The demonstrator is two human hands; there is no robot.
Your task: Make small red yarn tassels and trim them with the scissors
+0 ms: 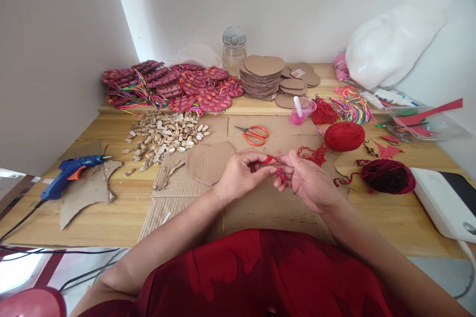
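My left hand point(247, 173) and my right hand point(310, 181) meet above the cardboard sheet. A thin red yarn point(281, 177) dangles in curls between them, pinched by the fingers of both. Another bit of red shows at the left fingertips, too small to tell apart from the yarn. Just beyond the hands lie orange-handled scissors point(255, 133), blades apart. A heart-shaped cardboard piece point(208, 163) rests flat beside my left wrist. To the right are a red yarn ball point(344, 136) with a loose tail and a dark maroon yarn ball point(387, 176).
Peanut shells point(167, 136) are heaped at left, near a blue glue gun point(70, 173) on torn cardboard. Along the back shelf stand decorated red pieces point(178, 84), a bottle point(234, 49) and stacked cardboard shapes point(262, 79). A pink-stained cup point(300, 110) and white power bank point(442, 203) are at right.
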